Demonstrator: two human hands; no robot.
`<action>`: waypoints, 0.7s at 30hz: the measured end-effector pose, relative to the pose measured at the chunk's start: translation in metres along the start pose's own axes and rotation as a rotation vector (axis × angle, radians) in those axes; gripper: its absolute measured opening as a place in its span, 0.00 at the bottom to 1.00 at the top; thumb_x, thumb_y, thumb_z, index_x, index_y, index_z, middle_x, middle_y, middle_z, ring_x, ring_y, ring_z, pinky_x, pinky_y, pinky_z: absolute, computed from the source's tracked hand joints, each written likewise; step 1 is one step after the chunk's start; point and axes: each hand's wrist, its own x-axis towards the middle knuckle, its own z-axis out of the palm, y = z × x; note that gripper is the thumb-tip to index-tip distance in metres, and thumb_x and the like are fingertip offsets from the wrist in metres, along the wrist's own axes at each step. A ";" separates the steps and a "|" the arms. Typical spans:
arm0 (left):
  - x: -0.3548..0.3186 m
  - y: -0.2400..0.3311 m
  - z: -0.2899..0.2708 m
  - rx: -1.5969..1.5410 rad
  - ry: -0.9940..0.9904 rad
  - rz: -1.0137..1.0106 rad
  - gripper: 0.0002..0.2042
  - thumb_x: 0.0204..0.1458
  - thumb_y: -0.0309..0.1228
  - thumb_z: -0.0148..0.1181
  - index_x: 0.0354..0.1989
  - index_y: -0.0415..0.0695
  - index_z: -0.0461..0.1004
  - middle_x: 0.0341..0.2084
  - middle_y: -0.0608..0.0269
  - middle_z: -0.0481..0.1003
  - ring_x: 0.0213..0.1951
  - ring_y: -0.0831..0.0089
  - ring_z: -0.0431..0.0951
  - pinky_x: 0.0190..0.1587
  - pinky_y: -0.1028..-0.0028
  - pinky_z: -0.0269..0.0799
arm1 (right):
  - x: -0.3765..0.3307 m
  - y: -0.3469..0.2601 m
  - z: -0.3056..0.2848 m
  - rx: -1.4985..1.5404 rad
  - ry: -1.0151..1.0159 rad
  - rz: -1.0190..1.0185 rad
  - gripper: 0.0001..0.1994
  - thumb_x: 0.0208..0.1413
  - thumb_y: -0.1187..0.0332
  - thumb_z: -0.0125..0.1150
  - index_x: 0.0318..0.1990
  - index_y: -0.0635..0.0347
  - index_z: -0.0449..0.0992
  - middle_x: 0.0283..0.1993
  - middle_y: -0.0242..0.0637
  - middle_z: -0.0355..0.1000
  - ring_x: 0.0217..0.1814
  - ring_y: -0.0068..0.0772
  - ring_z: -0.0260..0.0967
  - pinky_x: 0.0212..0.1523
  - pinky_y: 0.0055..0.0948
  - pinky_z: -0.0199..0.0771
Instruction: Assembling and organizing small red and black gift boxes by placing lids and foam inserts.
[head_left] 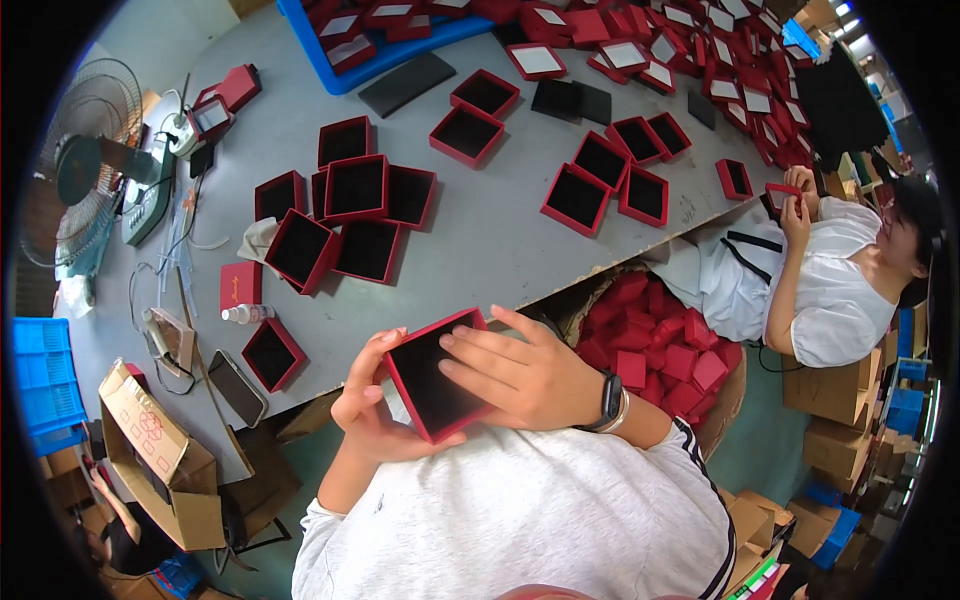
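Note:
A red box (425,385) with a black lining is tilted in front of my chest. My left hand (370,400) grips it from its left and lower sides, the thumb and fingers at its edges. My right hand (520,370), wearing a dark wristband, lies with its fingers stretched out flat on the black lining inside the box. Beyond my hands, a cluster of similar open boxes (357,187), some stacked on others, rests on the grey table (480,230). Closer to my left hand are a single open box (273,355), a red lid (240,287) and a small white bottle (248,314).
More open boxes (605,160) lie at the right, with a large pile of red boxes (720,60) behind. A carton of red pieces (655,345) stands beside me. A co-worker (840,260) holds a small box at the right. A phone (237,388) and a fan (85,165) are left.

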 end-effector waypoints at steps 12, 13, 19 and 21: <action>0.008 -0.008 0.006 0.007 -0.241 -0.018 0.49 0.29 0.41 0.83 0.59 0.52 0.52 0.61 0.41 0.58 0.61 0.47 0.64 0.60 0.46 0.63 | 0.004 -0.006 0.007 -0.079 -0.037 0.026 0.22 0.52 0.63 0.56 0.56 0.55 0.72 0.63 0.33 0.63 0.60 0.33 0.63 0.71 0.54 0.47; 0.010 -0.008 0.005 0.020 -0.240 -0.015 0.49 0.29 0.41 0.83 0.59 0.52 0.52 0.61 0.41 0.58 0.61 0.47 0.65 0.59 0.47 0.63 | 0.003 -0.005 0.008 -0.098 -0.049 0.030 0.22 0.51 0.63 0.56 0.55 0.56 0.73 0.63 0.33 0.62 0.58 0.34 0.63 0.71 0.55 0.46; -0.003 -0.019 0.007 0.006 -0.073 -0.076 0.50 0.30 0.42 0.82 0.60 0.52 0.50 0.62 0.40 0.55 0.62 0.45 0.64 0.61 0.50 0.65 | -0.009 0.004 -0.009 0.113 0.111 0.060 0.26 0.44 0.56 0.69 0.52 0.50 0.76 0.60 0.31 0.66 0.63 0.29 0.63 0.70 0.56 0.49; 0.000 -0.019 0.008 0.003 -0.036 -0.055 0.49 0.29 0.40 0.83 0.59 0.52 0.52 0.62 0.41 0.57 0.61 0.46 0.65 0.61 0.49 0.66 | -0.021 0.007 -0.005 0.025 0.183 0.009 0.23 0.43 0.57 0.72 0.49 0.52 0.78 0.54 0.30 0.72 0.60 0.28 0.68 0.69 0.54 0.52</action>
